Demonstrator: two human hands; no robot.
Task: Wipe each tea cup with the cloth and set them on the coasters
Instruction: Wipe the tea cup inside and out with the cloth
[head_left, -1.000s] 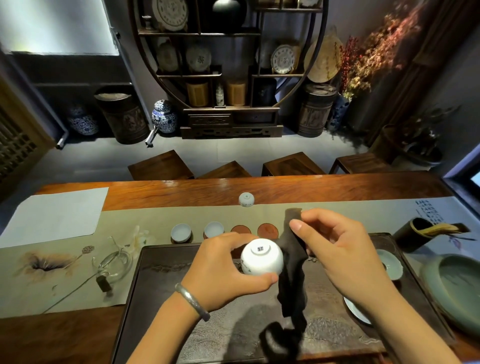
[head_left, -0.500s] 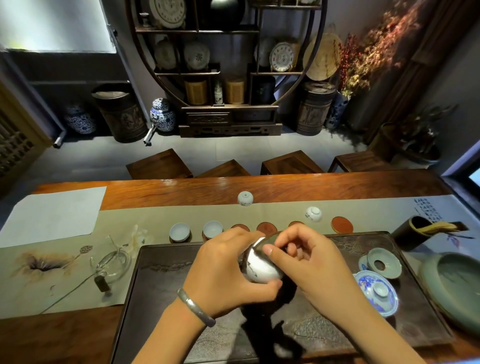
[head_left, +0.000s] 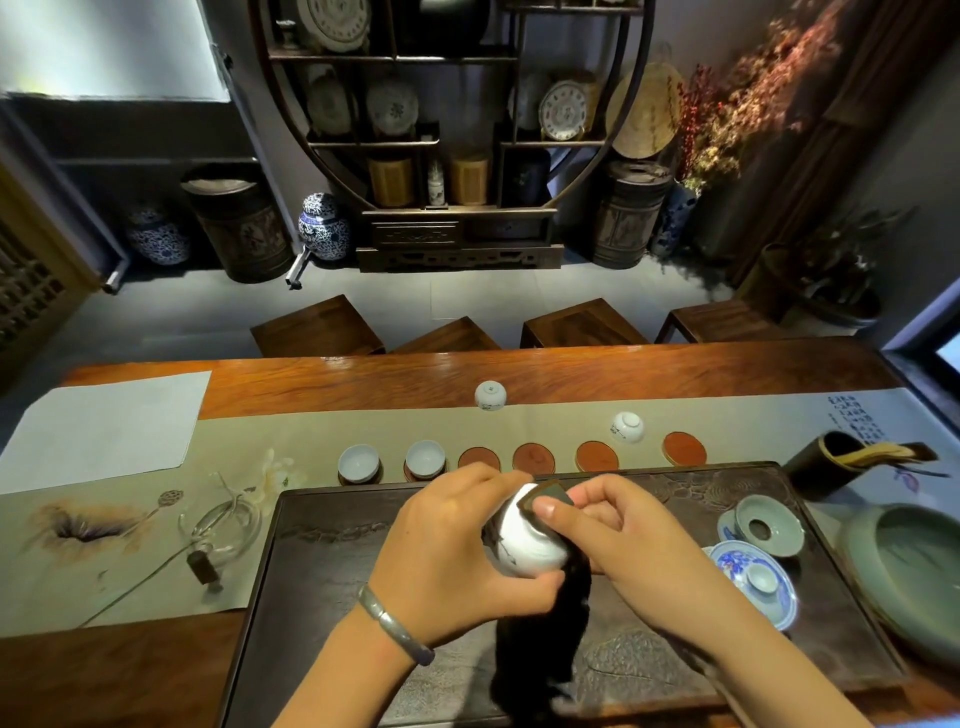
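wooden table (head_left: 571, 371) under shelves (head_left: 457, 104); two cups (head_left: 358, 462) on coasters (head_left: 532, 458); left hand (head_left: 447, 551) gripping tea cup (head_left: 530, 545), right hand (head_left: 618, 535) pinching cloth (head_left: 540, 634)

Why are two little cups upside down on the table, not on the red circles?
Two white cups sit upside down on the runner, off the coasters. They likely just await wiping. Four red coasters stand empty; two cups already sit upright on theirs. Nothing looks spilled or broken.

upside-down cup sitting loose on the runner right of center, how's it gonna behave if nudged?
The inverted cup is small and glazed, so probably light and inclined to slide on the runner. Resting on its wide rim, it seems unlikely to tip. It looks like thin porcelain, probably chips easily.
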